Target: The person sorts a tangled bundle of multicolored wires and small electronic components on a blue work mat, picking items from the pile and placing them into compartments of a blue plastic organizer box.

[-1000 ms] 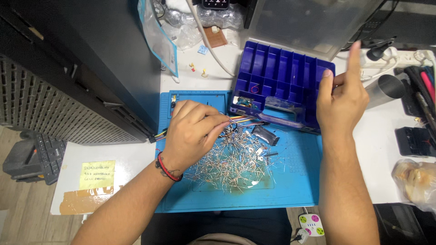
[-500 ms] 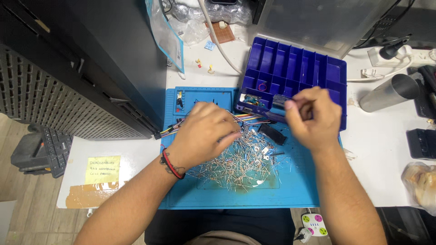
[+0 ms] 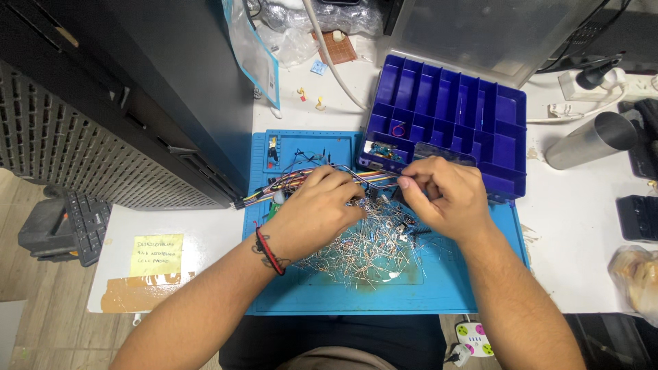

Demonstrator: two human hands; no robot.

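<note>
A heap of small wire-legged electronic parts (image 3: 370,250) lies on a blue work mat (image 3: 329,294). My left hand (image 3: 317,209) rests on the heap's left side, fingers curled over a bundle of coloured jumper wires (image 3: 288,183). My right hand (image 3: 442,195) is over the heap's right side, thumb and forefinger pinched near the jumper wires' end; what it pinches is too small to tell. A dark blue compartment box (image 3: 452,113) stands just behind both hands, mostly bare, with a few small parts in its front-left cells.
A black case (image 3: 137,89) fills the left. A metal cylinder (image 3: 589,140) lies at the right, black devices (image 3: 637,216) beyond it, a plastic bag (image 3: 634,277) at the right edge. A yellow note (image 3: 157,253) sits on the white table at the left.
My right hand came down from the compartment box, where it was raised with fingers spread, to the heap and pinched its fingers. My left hand stayed on the wires and parts.
</note>
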